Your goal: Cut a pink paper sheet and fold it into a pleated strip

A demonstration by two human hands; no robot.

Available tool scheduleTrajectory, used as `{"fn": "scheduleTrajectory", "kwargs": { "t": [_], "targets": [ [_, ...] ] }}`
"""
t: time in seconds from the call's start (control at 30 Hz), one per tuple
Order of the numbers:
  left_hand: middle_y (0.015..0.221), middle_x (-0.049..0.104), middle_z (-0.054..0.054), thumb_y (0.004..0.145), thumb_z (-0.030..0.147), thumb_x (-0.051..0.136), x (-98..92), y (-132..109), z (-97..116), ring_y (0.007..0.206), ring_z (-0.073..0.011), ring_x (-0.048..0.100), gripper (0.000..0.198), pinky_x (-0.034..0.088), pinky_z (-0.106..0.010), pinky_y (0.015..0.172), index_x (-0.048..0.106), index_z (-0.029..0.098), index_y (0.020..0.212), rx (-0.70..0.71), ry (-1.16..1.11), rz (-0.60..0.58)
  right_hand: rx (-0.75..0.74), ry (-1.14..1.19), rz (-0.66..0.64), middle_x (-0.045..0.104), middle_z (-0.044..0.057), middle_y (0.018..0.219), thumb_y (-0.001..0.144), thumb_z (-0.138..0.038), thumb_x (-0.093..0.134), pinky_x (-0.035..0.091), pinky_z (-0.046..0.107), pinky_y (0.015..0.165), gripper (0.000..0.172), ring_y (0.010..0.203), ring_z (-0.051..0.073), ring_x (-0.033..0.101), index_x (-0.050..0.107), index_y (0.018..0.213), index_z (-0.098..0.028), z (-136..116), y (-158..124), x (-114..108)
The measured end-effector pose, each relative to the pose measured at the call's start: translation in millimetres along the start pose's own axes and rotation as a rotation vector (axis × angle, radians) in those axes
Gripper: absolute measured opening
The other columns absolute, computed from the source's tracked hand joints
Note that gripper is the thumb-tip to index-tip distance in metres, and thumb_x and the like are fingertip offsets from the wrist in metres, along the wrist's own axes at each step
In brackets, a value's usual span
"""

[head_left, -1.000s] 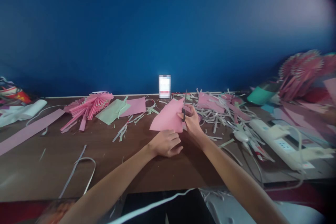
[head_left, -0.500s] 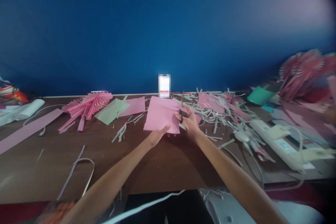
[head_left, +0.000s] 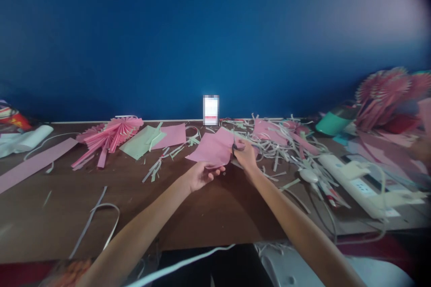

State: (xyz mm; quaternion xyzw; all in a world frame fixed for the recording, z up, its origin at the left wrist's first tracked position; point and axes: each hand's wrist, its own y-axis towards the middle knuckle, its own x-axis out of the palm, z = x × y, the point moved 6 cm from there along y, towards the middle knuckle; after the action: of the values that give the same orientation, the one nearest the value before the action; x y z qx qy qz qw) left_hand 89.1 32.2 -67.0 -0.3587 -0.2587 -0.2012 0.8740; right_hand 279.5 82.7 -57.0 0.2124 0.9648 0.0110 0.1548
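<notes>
table [head_left: 215,215], forearms [head_left: 148,215] angled inward, hands [head_left: 199,176] at paper [head_left: 210,149]

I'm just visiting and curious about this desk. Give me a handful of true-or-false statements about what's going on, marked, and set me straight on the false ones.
1. The right hand holds dark-handled scissors. True.
2. The left hand holds a green bottle. False: it holds the near edge of a pink sheet.
3. Pleated pink paper lies to the left of the pink sheet. True.
4. The wall behind the table is yellow. False: it is blue.
5. A white power strip lies to the right of the scissors. True.
</notes>
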Motion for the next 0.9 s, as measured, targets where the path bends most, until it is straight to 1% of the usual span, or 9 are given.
{"fn": "scheduleTrajectory", "kwargs": {
  "t": [0.07,0.13,0.2,0.3,0.43,0.57,0.67,0.77,0.9],
  "targets": [
    [0.089,0.069,-0.015,0.079,0.014,0.056,2.8,1,-3,0.064,-0.0099,0.061,0.015,0.041,-0.012,0.041,0.066,0.006,0.088,0.057,0.153,-0.015,-0.043,-0.049,0.015,0.062,-0.001,0.063,0.061,-0.034,0.066,0.044,0.023,0.046,0.053,0.051,0.015,0.057,0.054,0.11,-0.017,-3,-1,-3],
    [0.09,0.069,-0.015,0.079,0.017,0.061,7.0,2,-5,0.069,-0.0117,0.062,0.016,0.047,-0.015,0.049,0.067,0.007,0.09,0.137,0.284,-0.039,-0.1,-0.018,0.002,0.064,0.0,0.069,0.066,-0.037,0.063,0.045,0.023,0.048,0.051,0.055,0.015,0.058,0.054,0.112,-0.018,-10,-4,-3],
    [0.086,0.069,-0.013,0.077,0.02,0.065,6.9,4,-4,0.07,-0.0133,0.062,0.016,0.05,-0.02,0.059,0.067,0.008,0.088,0.247,0.347,0.001,-0.168,0.053,-0.039,0.065,0.001,0.071,0.069,-0.041,0.062,0.046,0.023,0.049,0.05,0.057,0.015,0.058,0.053,0.112,-0.017,-21,-8,-2],
    [0.078,0.068,-0.01,0.073,0.029,0.071,0.7,5,9,0.07,-0.0157,0.062,0.02,0.051,-0.029,0.071,0.067,0.011,0.082,0.479,0.334,0.121,-0.237,0.162,-0.112,0.063,0.001,0.068,0.073,-0.046,0.061,0.045,0.023,0.049,0.051,0.052,0.013,0.055,0.053,0.113,-0.016,-36,-15,1],
    [0.085,0.067,-0.009,0.068,0.034,0.075,-9.1,4,29,0.079,-0.0189,0.062,0.03,0.049,-0.034,0.082,0.066,0.013,0.086,0.707,0.214,0.174,-0.235,0.301,-0.261,0.057,-0.002,0.059,0.072,-0.05,0.063,0.041,0.022,0.045,0.048,0.045,0.011,0.049,0.057,0.106,-0.017,-45,-26,12],
    [0.087,0.067,-0.008,0.064,0.033,0.077,-26.9,5,41,0.084,-0.019,0.062,0.034,0.048,-0.035,0.087,0.066,0.012,0.089,0.771,0.066,0.271,-0.207,0.302,-0.428,0.053,-0.003,0.056,0.07,-0.048,0.066,0.04,0.023,0.043,0.042,0.043,0.01,0.047,0.06,0.098,-0.017,-44,-42,28],
    [0.087,0.067,-0.008,0.064,0.033,0.076,-35.4,4,48,0.081,-0.0178,0.062,0.036,0.048,-0.035,0.085,0.065,0.012,0.092,0.823,0.028,0.307,-0.278,0.201,-0.497,0.053,-0.003,0.058,0.07,-0.044,0.067,0.04,0.022,0.047,0.036,0.049,0.011,0.049,0.061,0.093,-0.017,-46,-54,35],
    [0.088,0.067,-0.008,0.065,0.033,0.076,-37.7,2,54,0.08,-0.0171,0.063,0.037,0.048,-0.034,0.085,0.064,0.013,0.094,0.87,0.028,0.301,-0.393,0.093,-0.48,0.055,-0.003,0.063,0.071,-0.04,0.065,0.041,0.021,0.054,0.03,0.057,0.011,0.051,0.062,0.09,-0.017,-50,-61,36],
    [0.088,0.066,-0.007,0.066,0.032,0.075,-37.2,-1,55,0.083,-0.0172,0.062,0.035,0.047,-0.033,0.086,0.064,0.012,0.093,0.896,0.025,0.29,-0.474,-0.036,-0.433,0.054,-0.003,0.062,0.074,-0.037,0.061,0.039,0.02,0.054,0.025,0.056,0.011,0.049,0.062,0.091,-0.018,-52,-66,35]
  ]
}}
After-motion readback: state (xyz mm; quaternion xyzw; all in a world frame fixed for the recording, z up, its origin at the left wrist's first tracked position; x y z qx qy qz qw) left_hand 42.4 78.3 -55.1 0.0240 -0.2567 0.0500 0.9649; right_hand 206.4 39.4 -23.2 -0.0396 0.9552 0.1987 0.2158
